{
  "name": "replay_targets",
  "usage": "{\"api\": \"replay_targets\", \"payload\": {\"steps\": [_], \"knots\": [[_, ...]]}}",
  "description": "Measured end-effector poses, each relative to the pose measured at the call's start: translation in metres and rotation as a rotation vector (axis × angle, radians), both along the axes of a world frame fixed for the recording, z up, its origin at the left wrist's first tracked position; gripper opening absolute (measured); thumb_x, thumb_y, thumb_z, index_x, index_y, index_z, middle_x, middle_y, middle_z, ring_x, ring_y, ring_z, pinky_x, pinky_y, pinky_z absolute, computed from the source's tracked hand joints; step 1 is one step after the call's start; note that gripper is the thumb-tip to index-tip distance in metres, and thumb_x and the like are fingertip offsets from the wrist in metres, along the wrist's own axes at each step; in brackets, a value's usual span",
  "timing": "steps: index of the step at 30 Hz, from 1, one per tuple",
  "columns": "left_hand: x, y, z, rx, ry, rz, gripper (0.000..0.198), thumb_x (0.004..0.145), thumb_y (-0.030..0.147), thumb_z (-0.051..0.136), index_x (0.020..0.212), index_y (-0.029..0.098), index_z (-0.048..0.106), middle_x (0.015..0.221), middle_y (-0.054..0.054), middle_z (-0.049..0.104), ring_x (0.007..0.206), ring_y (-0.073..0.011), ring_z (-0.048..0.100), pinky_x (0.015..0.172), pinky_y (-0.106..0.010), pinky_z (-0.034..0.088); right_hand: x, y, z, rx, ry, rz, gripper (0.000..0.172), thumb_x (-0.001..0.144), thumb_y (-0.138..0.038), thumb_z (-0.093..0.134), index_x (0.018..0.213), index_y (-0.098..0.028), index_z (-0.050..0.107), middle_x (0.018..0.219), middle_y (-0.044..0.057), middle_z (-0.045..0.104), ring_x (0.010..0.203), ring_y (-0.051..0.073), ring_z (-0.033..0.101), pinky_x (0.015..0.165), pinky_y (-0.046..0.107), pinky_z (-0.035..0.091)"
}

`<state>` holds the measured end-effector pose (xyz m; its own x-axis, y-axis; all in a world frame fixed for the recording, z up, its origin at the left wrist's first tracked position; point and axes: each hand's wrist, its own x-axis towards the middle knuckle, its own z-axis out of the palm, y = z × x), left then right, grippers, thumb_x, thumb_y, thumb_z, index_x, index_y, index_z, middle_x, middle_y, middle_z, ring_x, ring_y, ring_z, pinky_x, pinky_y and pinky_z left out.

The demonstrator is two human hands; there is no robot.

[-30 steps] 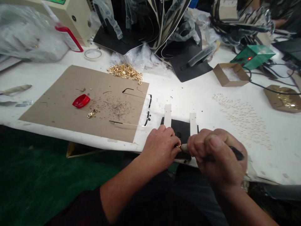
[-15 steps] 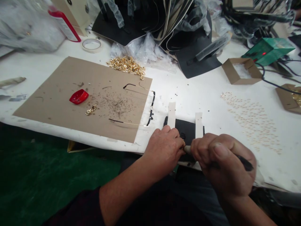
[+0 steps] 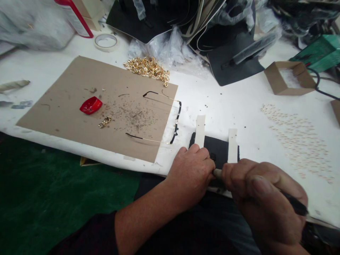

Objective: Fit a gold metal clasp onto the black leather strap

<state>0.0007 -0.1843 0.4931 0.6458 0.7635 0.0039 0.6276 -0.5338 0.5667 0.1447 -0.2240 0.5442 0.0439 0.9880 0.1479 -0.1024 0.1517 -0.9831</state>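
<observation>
Over the near edge of a black pad (image 3: 220,146), my left hand (image 3: 190,175) is closed, its fingertips pinched together on something small that they hide. My right hand (image 3: 265,193) is wrapped round a slim tool (image 3: 217,173) with a tan front part and a dark rear end. The tool's front points left and meets my left fingertips; its very tip is hidden. Two white tape strips, a left strip (image 3: 200,130) and a right strip (image 3: 232,145), lie across the pad's far edge. A pair of eyeglasses (image 3: 175,132) rests left of the pad, arms pointing left.
A brown cardboard sheet (image 3: 63,85) bears a red dish (image 3: 91,105), a few gold fittings (image 3: 104,122) and dark crumbs. Beyond are a gold hardware pile (image 3: 147,68), a tape roll (image 3: 105,42) and black panels (image 3: 233,69). Rows of tiny pieces (image 3: 300,141) and an open box (image 3: 289,79) lie right.
The whole view has shifted, so the table items sit slightly farther right in it. Both hands keep their grip and stay together at the pad.
</observation>
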Motion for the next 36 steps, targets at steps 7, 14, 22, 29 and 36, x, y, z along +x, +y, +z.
{"api": "replay_targets", "payload": {"steps": [7, 14, 22, 29, 36], "knots": [[-0.001, -0.001, -0.002, -0.021, -0.050, 0.029, 0.010, 0.094, 0.032, 0.070, 0.098, 0.024, 0.065, 0.102, -0.001, 0.065, 0.100, -0.0258, 0.051, 0.075, -0.043, 0.035, -0.002, 0.005, 0.003, -0.017, 0.029, -0.027, 0.038, 0.095, -0.020, 0.059, 0.061, -0.015, 0.042, 0.053, 0.000, 0.041, 0.051, 0.010, 0.045, 0.052, 0.028, 0.040], [-0.002, 0.001, -0.002, 0.018, -0.014, -0.026, 0.011, 0.097, 0.031, 0.067, 0.088, 0.025, 0.067, 0.097, -0.001, 0.063, 0.097, -0.0254, 0.050, 0.069, -0.043, 0.032, -0.002, 0.003, 0.000, 0.000, 0.007, 0.000, 0.032, 0.096, -0.021, 0.058, 0.066, -0.015, 0.046, 0.055, 0.000, 0.042, 0.054, 0.010, 0.047, 0.054, 0.028, 0.042], [-0.003, 0.005, -0.001, 0.022, -0.008, -0.060, 0.013, 0.096, 0.028, 0.068, 0.084, 0.024, 0.067, 0.093, -0.003, 0.063, 0.093, -0.0251, 0.050, 0.065, -0.041, 0.030, 0.002, -0.002, -0.006, 0.035, -0.054, 0.046, 0.026, 0.098, -0.017, 0.050, 0.072, -0.015, 0.048, 0.060, 0.002, 0.046, 0.060, 0.012, 0.051, 0.061, 0.032, 0.046], [-0.002, 0.006, -0.004, 0.006, -0.027, -0.060, 0.011, 0.094, 0.025, 0.069, 0.084, 0.024, 0.066, 0.091, -0.002, 0.062, 0.090, -0.0246, 0.050, 0.065, -0.043, 0.029, -0.002, -0.009, 0.001, -0.083, -0.194, -0.027, 0.029, 0.099, -0.023, 0.053, 0.072, -0.017, 0.045, 0.063, 0.003, 0.044, 0.063, 0.014, 0.050, 0.064, 0.033, 0.046], [-0.006, 0.010, -0.007, -0.020, -0.056, -0.057, 0.010, 0.094, 0.028, 0.070, 0.087, 0.024, 0.065, 0.092, -0.001, 0.063, 0.091, -0.0233, 0.051, 0.067, -0.042, 0.031, 0.008, -0.002, 0.002, -0.064, -0.287, 0.081, 0.024, 0.098, -0.019, 0.051, 0.074, -0.018, 0.051, 0.063, 0.004, 0.049, 0.064, 0.016, 0.055, 0.066, 0.035, 0.051]]}}
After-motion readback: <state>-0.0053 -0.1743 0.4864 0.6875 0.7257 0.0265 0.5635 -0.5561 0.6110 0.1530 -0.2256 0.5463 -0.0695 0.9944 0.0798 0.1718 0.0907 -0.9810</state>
